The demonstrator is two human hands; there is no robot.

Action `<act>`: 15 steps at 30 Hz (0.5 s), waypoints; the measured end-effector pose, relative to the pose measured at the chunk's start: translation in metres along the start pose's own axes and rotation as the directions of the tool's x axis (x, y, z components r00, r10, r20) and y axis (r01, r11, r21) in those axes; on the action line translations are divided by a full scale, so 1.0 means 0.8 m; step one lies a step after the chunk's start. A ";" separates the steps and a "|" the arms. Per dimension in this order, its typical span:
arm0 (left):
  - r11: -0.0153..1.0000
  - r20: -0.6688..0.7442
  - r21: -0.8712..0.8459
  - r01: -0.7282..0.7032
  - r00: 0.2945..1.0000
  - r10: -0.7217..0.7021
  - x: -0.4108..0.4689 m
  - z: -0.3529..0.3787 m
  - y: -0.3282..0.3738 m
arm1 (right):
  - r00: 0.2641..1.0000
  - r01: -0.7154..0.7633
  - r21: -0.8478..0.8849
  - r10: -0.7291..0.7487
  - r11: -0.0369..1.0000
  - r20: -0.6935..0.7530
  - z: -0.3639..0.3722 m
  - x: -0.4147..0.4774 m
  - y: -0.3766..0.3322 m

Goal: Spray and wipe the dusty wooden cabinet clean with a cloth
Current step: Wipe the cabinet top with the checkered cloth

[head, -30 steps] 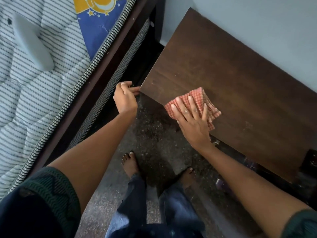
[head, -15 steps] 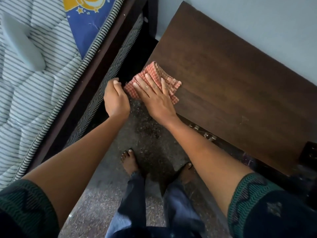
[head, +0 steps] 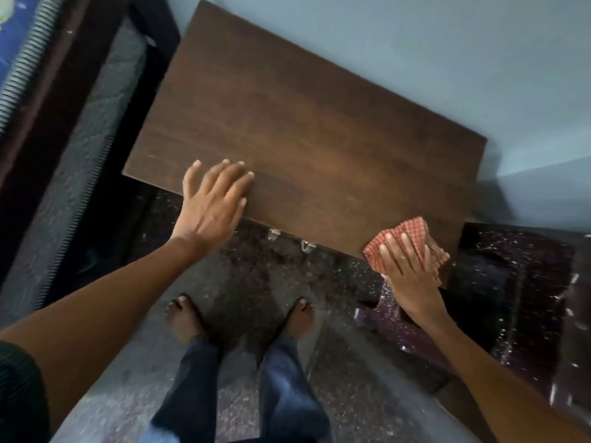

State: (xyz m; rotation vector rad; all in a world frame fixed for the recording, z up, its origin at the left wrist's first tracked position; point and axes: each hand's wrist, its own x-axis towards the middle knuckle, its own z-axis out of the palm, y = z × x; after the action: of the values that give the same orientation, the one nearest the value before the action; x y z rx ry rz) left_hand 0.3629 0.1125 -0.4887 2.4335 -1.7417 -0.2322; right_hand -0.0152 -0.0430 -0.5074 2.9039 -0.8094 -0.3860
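Since half a second ago the right hand (head: 407, 270) has carried the cloth (head: 412, 243) from the cabinet's left front corner to its right front corner, and the left hand (head: 214, 199) has come up off the cabinet's side to lie flat on top.

Nearest, two bare feet (head: 182, 318) in dark jeans stand on the speckled stone floor (head: 249, 273) in front of the cabinet. Both forearms reach forward from dark green knit sleeves.

On the cabinet's front edge the left hand lies palm down, fingers spread wide and holding nothing, left of the middle. At the right front corner the right hand presses flat on the folded red-and-white checked cloth, fingers together and straight, pinning it to the wood rather than gripping it; part of the cloth hangs over the edge.

The cabinet (head: 303, 129) top is a smooth dark brown wood-grain rectangle, its long axis running from upper left to lower right along the pale blue wall (head: 415, 59) behind it. Left of the cabinet stands a dark bed frame (head: 64, 123) with a striped mattress edge.
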 end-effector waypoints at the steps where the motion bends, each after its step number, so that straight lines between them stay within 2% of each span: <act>1: 0.998 0.024 0.024 -0.062 0.998 0.062 0.003 0.003 0.014 | 0.998 -0.056 0.020 0.056 0.998 0.024 0.006 -0.017 0.014; 4: 0.992 0.055 0.030 -0.119 0.992 0.117 0.017 0.012 0.064 | 0.973 -0.232 0.130 0.229 0.964 0.034 0.022 -0.057 0.037; 8: 0.992 0.032 -0.020 -0.126 0.991 0.127 0.037 0.021 0.105 | 0.965 -0.231 0.333 0.258 0.914 -0.037 0.033 -0.067 0.041; 12: 0.992 0.039 -0.037 -0.123 0.991 0.125 0.046 0.029 0.118 | 0.889 -0.321 0.608 0.453 0.726 -0.071 0.021 -0.056 0.037; 15: 0.994 0.040 -0.046 -0.094 0.995 0.096 0.050 0.032 0.128 | 0.844 -0.406 0.667 0.537 0.624 0.011 0.011 -0.019 0.048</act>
State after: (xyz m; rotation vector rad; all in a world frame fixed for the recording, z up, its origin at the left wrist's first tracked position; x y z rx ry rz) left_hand 0.2753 0.0411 -0.4945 2.3239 -1.8441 -0.3094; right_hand -0.0494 -0.0684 -0.5064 3.0049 -1.9479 0.3020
